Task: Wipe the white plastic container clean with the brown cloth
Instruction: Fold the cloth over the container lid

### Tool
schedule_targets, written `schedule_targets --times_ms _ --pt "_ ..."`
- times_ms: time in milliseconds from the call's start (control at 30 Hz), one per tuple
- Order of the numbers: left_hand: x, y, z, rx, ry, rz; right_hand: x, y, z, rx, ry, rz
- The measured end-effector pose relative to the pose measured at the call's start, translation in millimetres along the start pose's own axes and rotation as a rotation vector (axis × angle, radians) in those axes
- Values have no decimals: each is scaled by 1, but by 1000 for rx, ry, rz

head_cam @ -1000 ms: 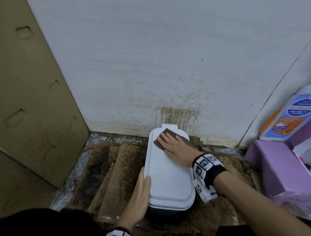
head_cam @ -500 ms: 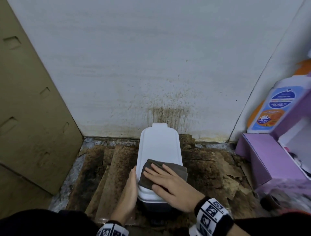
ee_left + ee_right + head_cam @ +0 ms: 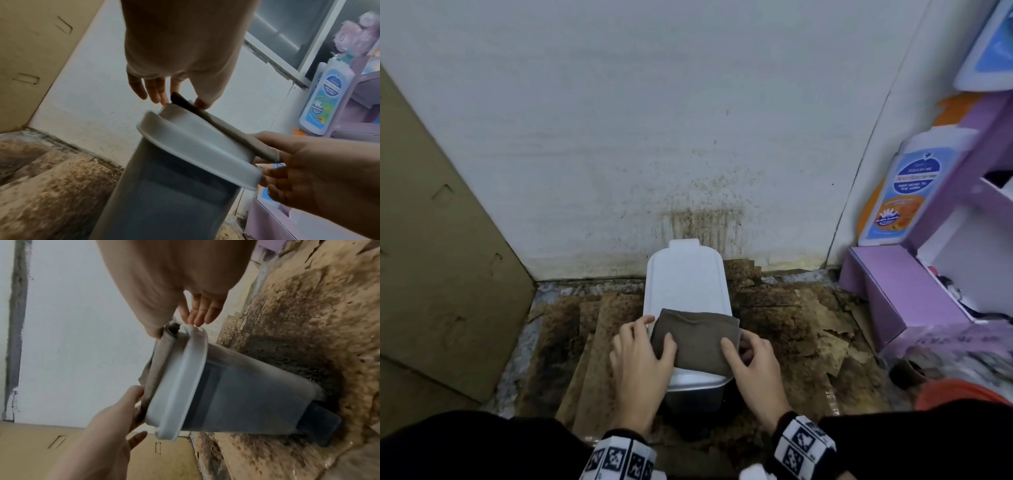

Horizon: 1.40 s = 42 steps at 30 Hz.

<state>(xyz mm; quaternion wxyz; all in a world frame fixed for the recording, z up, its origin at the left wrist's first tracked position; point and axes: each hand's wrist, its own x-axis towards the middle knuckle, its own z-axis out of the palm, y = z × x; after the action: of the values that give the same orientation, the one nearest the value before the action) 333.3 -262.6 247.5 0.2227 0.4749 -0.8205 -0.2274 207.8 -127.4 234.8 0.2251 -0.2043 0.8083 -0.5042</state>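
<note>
The white plastic container [image 3: 687, 284] stands on the floor against the wall, its white lid facing up over a translucent grey body [image 3: 174, 186]. The folded brown cloth [image 3: 697, 341] lies across the near end of the lid. My left hand [image 3: 655, 330] pinches the cloth's left edge, thumb on top and fingers down the lid's side. My right hand [image 3: 738, 344] pinches the right edge, thumb on the cloth and fingers tucked under it. In the wrist views the cloth [image 3: 207, 121] [image 3: 158, 363] lies flat on the lid with a thumb at each end.
Stained, peeling brown sheets [image 3: 592, 335] cover the floor around the container. A cardboard panel [image 3: 441, 267] leans at the left. A purple box [image 3: 904, 291] and a blue-labelled bottle [image 3: 900, 192] stand at the right. The spattered white wall [image 3: 688, 137] is close behind.
My right hand dragged the cloth from the lid's far end to its near end. My left hand left the container's side and took the cloth's left edge.
</note>
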Motion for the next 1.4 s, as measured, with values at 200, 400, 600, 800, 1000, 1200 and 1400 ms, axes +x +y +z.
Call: schedule_targets --times_ms 200,400,600,800,1000,1200,1400 --pt "3 12 -4 55 -29 -76 -1 -4 -3 -28 64 -123" --pt "1 20 -6 -37 -45 -52 7 -1 -3 101 27 -7" --pt "-1 39 -16 -180 -23 44 17 -3 -26 -19 -189 13" --pt "8 87 -19 -452 -60 109 26 -39 -108 -155 -151 -185" --pt "21 187 -8 -619 -245 326 16 -64 -236 -365 21 -335" --pt "14 295 39 -660 -473 601 -11 -48 -357 -341 204 -298" --pt "-17 374 121 -507 -719 819 -39 45 -414 -232 373 -131"
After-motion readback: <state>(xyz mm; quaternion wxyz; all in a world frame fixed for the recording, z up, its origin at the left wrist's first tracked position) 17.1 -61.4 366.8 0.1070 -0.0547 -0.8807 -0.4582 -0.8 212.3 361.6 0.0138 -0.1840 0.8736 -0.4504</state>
